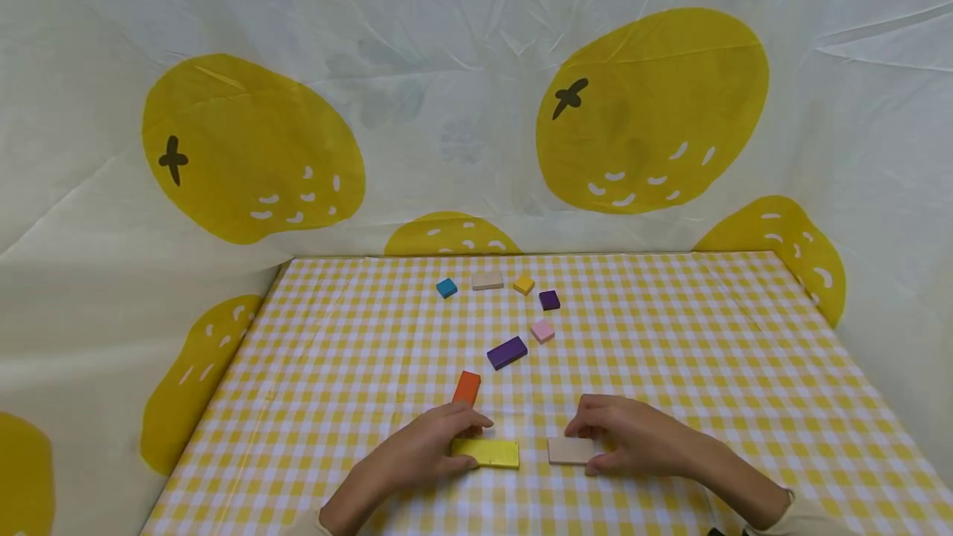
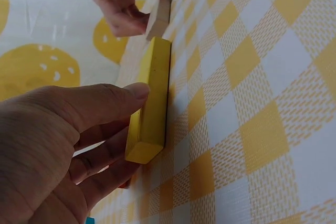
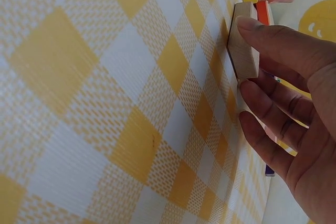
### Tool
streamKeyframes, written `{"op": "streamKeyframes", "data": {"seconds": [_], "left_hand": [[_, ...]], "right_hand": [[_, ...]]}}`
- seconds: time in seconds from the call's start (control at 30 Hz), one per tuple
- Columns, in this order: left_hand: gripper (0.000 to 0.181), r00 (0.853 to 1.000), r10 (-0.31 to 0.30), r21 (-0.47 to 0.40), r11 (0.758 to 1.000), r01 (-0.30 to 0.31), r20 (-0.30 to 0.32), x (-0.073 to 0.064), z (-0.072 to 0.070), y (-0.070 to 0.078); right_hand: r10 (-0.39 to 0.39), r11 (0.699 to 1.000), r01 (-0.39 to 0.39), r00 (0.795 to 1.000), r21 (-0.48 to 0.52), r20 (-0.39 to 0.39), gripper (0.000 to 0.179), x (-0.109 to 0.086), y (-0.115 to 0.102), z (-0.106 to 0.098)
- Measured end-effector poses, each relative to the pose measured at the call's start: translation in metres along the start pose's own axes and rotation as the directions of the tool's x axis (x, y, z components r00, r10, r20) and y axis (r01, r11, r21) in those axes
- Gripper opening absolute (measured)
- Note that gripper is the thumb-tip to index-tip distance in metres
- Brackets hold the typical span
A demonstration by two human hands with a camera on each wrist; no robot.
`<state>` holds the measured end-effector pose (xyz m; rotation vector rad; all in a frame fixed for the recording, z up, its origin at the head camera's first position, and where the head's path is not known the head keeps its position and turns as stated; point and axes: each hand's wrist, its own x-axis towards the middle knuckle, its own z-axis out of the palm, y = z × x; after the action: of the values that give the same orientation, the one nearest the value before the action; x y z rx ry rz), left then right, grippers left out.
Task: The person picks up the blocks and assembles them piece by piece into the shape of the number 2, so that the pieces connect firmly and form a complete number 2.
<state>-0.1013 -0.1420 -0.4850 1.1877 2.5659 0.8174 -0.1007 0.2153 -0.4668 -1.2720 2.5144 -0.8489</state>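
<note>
A long yellow block [image 1: 493, 453] lies flat on the checked cloth, its left end between the thumb and fingers of my left hand [image 1: 420, 447]. In the left wrist view the thumb presses one long side of the yellow block [image 2: 152, 100]; the fingers are partly hidden behind it. My right hand [image 1: 633, 437] pinches a plain wooden block [image 1: 569, 451], thumb on the near side and fingers on the far side. Between the two blocks' facing ends there is a small gap. Just beyond my left hand lies an orange block [image 1: 466, 388], its near end hidden by the fingers.
Beyond the hands, a purple block [image 1: 507, 352], a pink square [image 1: 543, 331], a dark purple square [image 1: 549, 299], an orange-yellow square [image 1: 524, 284], another wooden block [image 1: 487, 280] and a blue square [image 1: 447, 288] form a curve. A lemon-printed sheet [image 1: 462, 122] hangs behind the table.
</note>
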Motion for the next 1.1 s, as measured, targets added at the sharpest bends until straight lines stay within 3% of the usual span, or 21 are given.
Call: {"op": "streamKeyframes", "data": {"seconds": [0.2, 0.6, 0.83, 1.1], "left_hand": [[0.041, 0.999, 0.041, 0.067, 0.997, -0.041, 0.004, 0.002, 0.001, 0.004], [0.034, 0.995, 0.099, 0.177, 0.979, -0.096, -0.009, 0.008, 0.002, 0.009], [0.034, 0.989, 0.144, 0.263, 0.956, -0.132, -0.025, 0.013, 0.004, 0.014], [0.032, 0.989, 0.145, 0.29, 0.948, -0.132, -0.023, 0.02, 0.003, 0.017]], "right_hand": [[0.014, 1.0, -0.013, 1.0, -0.022, 0.013, 0.031, -0.001, 0.0, 0.0], [-0.037, 0.999, 0.037, 0.999, -0.017, -0.002, 0.026, 0.003, 0.0, 0.001], [0.005, 0.999, -0.005, 1.0, -0.033, -0.012, 0.025, 0.005, -0.002, 0.002], [0.006, 0.995, -0.012, 0.998, -0.099, -0.057, 0.023, 0.006, 0.0, 0.005]]}}
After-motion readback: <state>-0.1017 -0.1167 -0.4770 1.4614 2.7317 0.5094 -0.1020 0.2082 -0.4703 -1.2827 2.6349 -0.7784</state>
